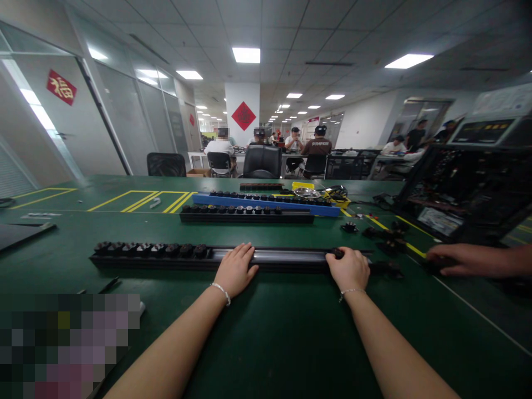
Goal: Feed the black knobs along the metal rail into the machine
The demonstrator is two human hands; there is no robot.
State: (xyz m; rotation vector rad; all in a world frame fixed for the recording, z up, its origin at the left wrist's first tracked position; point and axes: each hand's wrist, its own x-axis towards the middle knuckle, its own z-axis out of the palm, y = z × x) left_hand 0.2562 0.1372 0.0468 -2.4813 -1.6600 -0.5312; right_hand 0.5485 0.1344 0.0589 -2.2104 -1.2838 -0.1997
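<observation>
While the left hand (pixel 235 271) lies flat, its fingers (pixel 245 256) are stretched out and only slightly spread, resting across the top of a long black metal rail (pixel 286 257). They touch it without gripping anything. Further along the same rail, the right hand (pixel 349 270) has its fingers (pixel 338 260) curled tightly inward. Thumb and forefinger are closed on a small round black knob (pixel 337 253) that sits in the rail's channel just ahead of the knuckles.

Between the two sets of fingers the channel shows bare and shiny grey. Well to the left of the left fingertips, a row of round black knobs (pixel 152 249) sits packed side by side toward the rail's far end. A thin pale bracelet (pixel 220 291) circles each wrist, just behind the hands, and both forearms lie over the dark green table top (pixel 291 332).

Ahead of the fingers, well apart from them, lies a second black rail (pixel 247 215) filled with knobs, and a blue rail (pixel 266 202) lies just behind that. To the right of the curled fingers, loose black knobs (pixel 386 239) are scattered on the table. Near them a co-worker's hand (pixel 457 259) reaches in from the right edge, palm down; whether it holds anything cannot be told.
</observation>
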